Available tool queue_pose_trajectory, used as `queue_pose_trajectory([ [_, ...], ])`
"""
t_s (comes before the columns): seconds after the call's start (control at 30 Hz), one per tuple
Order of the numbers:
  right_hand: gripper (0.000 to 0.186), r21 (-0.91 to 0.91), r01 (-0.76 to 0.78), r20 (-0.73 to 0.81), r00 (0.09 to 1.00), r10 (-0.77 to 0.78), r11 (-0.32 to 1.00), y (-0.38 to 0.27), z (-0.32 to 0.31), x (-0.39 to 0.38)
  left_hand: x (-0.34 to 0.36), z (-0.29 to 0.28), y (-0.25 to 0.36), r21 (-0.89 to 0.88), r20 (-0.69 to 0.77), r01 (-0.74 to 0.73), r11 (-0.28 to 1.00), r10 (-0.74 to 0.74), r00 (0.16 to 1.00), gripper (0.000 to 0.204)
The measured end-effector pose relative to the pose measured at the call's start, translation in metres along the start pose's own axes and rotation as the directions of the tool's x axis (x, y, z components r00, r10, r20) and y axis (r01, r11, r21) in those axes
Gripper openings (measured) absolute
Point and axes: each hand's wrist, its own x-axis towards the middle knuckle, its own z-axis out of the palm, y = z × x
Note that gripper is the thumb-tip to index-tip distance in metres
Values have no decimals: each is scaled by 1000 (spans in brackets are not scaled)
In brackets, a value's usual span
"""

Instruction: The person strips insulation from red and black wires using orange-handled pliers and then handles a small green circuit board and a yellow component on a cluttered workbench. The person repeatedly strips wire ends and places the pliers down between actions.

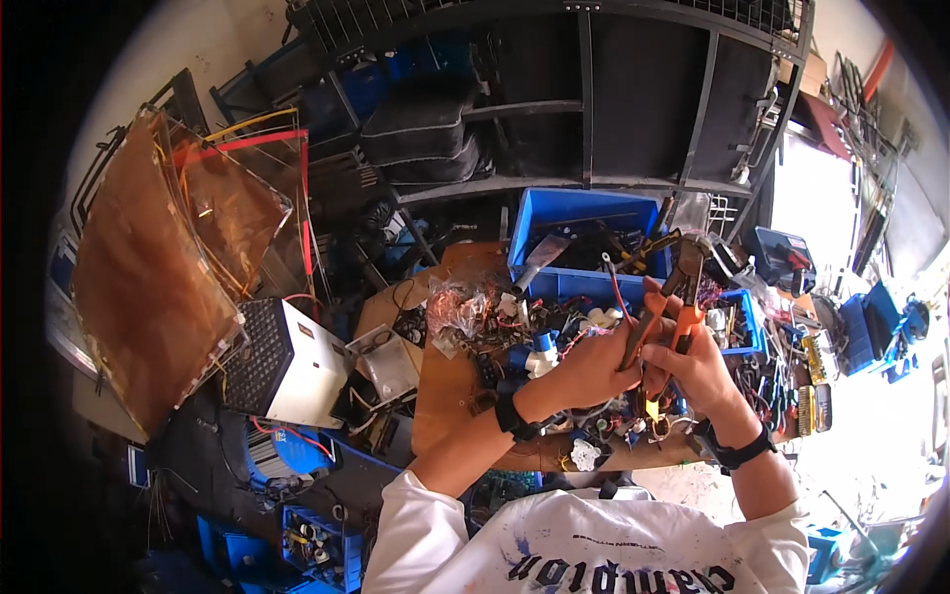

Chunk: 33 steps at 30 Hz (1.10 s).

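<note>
In the middle right, pliers with orange-red handles (690, 317) point up, their dark metal head (692, 259) above both hands. My left hand (604, 361) is closed on the left handle. My right hand (693, 361) is closed around the right handle, close beside the left. A red wire with a metal lug (618, 293) rises beside the left hand; whether the fingers hold it, I cannot tell. A yellow piece (653, 409) shows below the hands. A white and blue plastic fitting (543, 356) lies left of my left hand, among wires and small parts on the wooden tabletop (445, 416).
Blue crates, one with tools (544, 208), stand behind and at right (752, 327). A bag of copper wire (455, 312) lies left of centre. At left stand brown sheets (143, 277) and a white metal box (302, 366). A dark metal rack (643, 99) runs along the back.
</note>
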Motion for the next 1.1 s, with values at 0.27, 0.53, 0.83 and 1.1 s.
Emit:
queue_pose_trajectory([
  [0.27,55,104,-179,44,983,175,978,-15,0,-19,-13,-6,19,-45,83,162,986,-158,984,41],
  [0.53,60,180,31,-32,999,-26,983,-21,-9,-51,-19,-17,-3,-585,-26,36,810,-63,998,36],
  [0.83,73,287,-32,-3,999,34,957,16,-34,-81,-19,-25,12,-472,-147,106,875,-197,969,55],
  [1.1,35,-204,-218,-49,976,212,954,43,-27,-96,-9,-9,36,-301,-208,129,945,-197,958,51],
])
